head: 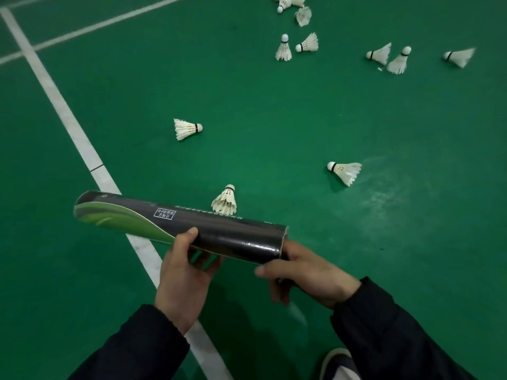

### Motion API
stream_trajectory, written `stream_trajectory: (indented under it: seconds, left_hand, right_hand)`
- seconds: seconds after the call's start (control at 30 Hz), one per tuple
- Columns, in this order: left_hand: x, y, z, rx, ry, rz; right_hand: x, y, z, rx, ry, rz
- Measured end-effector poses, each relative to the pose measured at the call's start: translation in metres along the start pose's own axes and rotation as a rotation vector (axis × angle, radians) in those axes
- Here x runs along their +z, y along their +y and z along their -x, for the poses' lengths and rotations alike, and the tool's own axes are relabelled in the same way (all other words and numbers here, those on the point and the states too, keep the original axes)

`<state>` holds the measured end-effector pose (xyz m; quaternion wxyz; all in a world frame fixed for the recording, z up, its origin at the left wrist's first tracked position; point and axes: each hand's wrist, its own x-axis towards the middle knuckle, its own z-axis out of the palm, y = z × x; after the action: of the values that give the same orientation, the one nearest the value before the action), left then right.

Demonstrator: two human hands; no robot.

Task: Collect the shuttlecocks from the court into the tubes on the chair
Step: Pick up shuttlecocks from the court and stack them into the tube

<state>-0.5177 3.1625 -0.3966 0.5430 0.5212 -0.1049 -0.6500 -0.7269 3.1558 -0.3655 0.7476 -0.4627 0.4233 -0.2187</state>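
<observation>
The left hand grips the tube from below near its middle, thumb lying over the top of the black wall and fingers curled under it. The right hand is at the tube's right end, fingers bent around something dark just below the rim (too hidden to say what it is, or whether the hand presses the tube itself). Both wrists come out of dark sleeves.

The tube lies nearly level across the lower middle of the view, black with a green swoosh towards its left end and a small white label on its side. Its right end faces the right hand.

Just beyond the tube, almost touching its upper edge in the view, a shuttlecock sits on the green court with its cork tip up. Another lies on its side further right, and a third lies on its side further out to the left. A scattered group rests well apart near the top, some blurred. A white line runs diagonally under the tube and the left hand. A shoe shows at the bottom edge.
</observation>
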Motion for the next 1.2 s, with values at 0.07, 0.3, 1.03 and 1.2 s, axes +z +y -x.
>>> stream_trajectory:
  seconds: [0.07,0.3,1.03,1.2]
  left_hand:
    - [-0.008,0.01,-0.005,0.03,0.078,0.046]
    - [-0.068,0.053,-0.002,0.06,0.318,0.178]
    - [-0.033,0.023,0.001,-0.072,0.227,0.266]
    - [-0.028,0.019,0.003,0.005,0.171,0.221]
  right_hand:
    - [0.004,0.0,-0.012,-0.114,0.081,-0.143]
    - [-0.011,0.036,-0.156,-0.219,0.521,0.972]
    - [0.035,0.016,-0.053,-0.418,0.483,0.26]
    - [0.037,0.007,-0.037,-0.194,0.131,0.371]
